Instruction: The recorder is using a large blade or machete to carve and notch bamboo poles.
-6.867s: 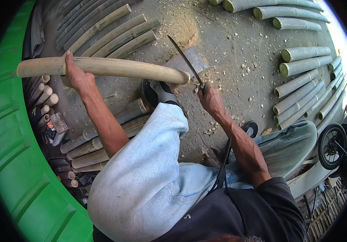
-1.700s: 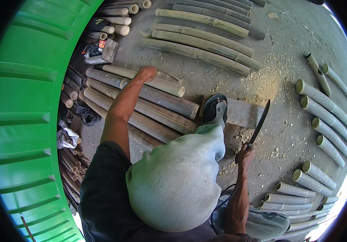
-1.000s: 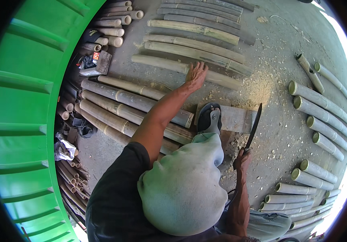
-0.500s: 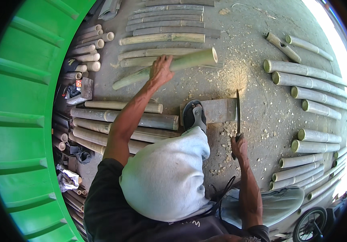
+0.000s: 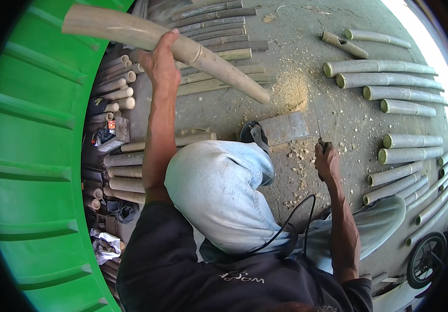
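Raised at the upper left is a thick bamboo pole (image 5: 125, 26), tilted with its narrower end toward the middle. My left hand (image 5: 162, 65) is closed around it near its centre. Low by my right shin, my right hand (image 5: 328, 161) grips the dark handle of a long-bladed hand tool (image 5: 317, 117). Its thin blade points away from me, nearly edge-on; whether it is a saw or a knife I cannot tell. Between the hands, a flat wooden board (image 5: 285, 128) lies on the floor, beside my sandalled foot (image 5: 255, 134).
Cut bamboo lengths (image 5: 390, 93) lie in rows on the right, with more bamboo poles (image 5: 219, 54) at the far middle. Sawdust (image 5: 291, 91) and chips cover the floor past the board. A green ribbed metal wall (image 5: 31, 140) rises on the left. A wheel (image 5: 426, 260) stands lower right.
My left hand has lifted the bamboo pole up and to the left, and its tilt has changed. My right hand has shifted slightly right, still gripping the long-bladed tool.
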The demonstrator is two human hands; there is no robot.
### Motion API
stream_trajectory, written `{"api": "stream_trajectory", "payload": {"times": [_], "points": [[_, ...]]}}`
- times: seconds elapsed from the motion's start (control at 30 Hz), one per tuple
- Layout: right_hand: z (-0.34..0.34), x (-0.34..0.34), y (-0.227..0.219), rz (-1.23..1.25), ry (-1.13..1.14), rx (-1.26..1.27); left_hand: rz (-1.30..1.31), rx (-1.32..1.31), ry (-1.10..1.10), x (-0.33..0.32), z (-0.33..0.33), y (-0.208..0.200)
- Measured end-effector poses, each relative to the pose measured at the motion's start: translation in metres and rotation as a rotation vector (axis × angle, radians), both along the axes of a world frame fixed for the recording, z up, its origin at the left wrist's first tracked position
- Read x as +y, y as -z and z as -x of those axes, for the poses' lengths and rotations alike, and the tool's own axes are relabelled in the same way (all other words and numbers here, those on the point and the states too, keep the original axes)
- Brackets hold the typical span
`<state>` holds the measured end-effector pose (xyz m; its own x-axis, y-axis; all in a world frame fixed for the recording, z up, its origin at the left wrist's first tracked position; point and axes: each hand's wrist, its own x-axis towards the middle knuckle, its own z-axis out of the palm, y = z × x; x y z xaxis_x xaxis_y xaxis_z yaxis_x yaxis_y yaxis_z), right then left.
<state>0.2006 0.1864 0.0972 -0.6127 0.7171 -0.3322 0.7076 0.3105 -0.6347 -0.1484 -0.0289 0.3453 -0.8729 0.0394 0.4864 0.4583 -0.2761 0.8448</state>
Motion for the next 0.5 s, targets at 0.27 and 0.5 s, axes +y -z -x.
{"api": "stream_trajectory", "payload": {"times": [0.27,0.5], "points": [[-0.02,-0.068,0.011,0.001,0.037,0.199,-0.044,-0.241,-0.008,0.006,-0.061,0.083],[-0.006,-0.062,0.035,0.069,-0.074,0.292,-0.098,-0.374,0.059,0.006,-0.051,0.085]]}}
